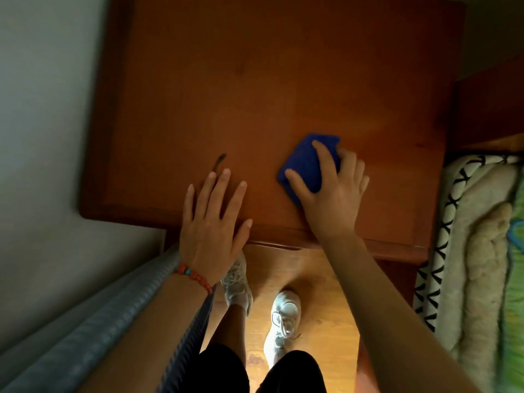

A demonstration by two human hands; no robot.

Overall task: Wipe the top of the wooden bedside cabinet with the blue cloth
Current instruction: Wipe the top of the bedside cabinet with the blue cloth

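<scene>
The wooden bedside cabinet (255, 89) fills the upper middle of the head view, its reddish-brown top seen from above. A folded blue cloth (304, 165) lies on the top near the front edge, right of centre. My right hand (334, 191) presses on the cloth, with thumb and forefinger spread over it and the other fingers curled round its right side. My left hand (212, 217) rests flat on the top near the front edge, fingers straight and spread, holding nothing. A beaded bracelet sits on my left wrist.
A small dark mark (219, 161) shows on the top just beyond my left fingers. A white wall (42, 123) is on the left, a ribbed grey curtain (85, 330) lower left. A bed with patterned bedding (476, 236) is at the right. My feet stand on the wooden floor (320, 279).
</scene>
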